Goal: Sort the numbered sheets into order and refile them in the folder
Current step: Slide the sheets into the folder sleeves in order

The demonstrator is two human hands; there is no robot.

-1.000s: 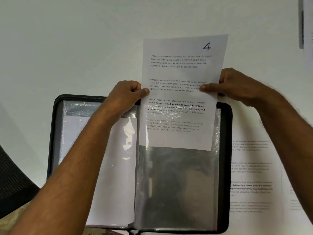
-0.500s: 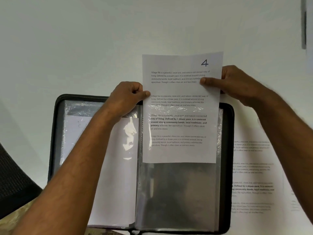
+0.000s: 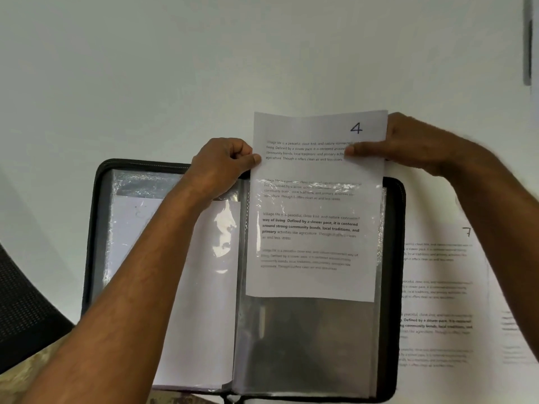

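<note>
A black zip folder (image 3: 393, 258) lies open on the white table with clear plastic sleeves (image 3: 306, 345) inside. The sheet numbered 4 (image 3: 315, 228) stands partway down in the right-hand sleeve, its top third sticking out above the folder. My left hand (image 3: 224, 167) pinches the sheet's left edge at the sleeve mouth. My right hand (image 3: 408, 144) pinches its upper right edge, thumb across the text. The left-hand sleeve holds another white sheet (image 3: 201, 301), partly hidden by my left forearm.
More printed sheets lie on the table right of the folder, the top one marked 7 (image 3: 437, 287). A dark mesh chair (image 3: 26, 310) shows at the lower left. A grey object (image 3: 528, 39) sits at the upper right edge.
The sheet numbered 4 has slid further down into the right sleeve. My right hand went down with it and now grips nearer the sheet's top; my left hand has hardly moved.
</note>
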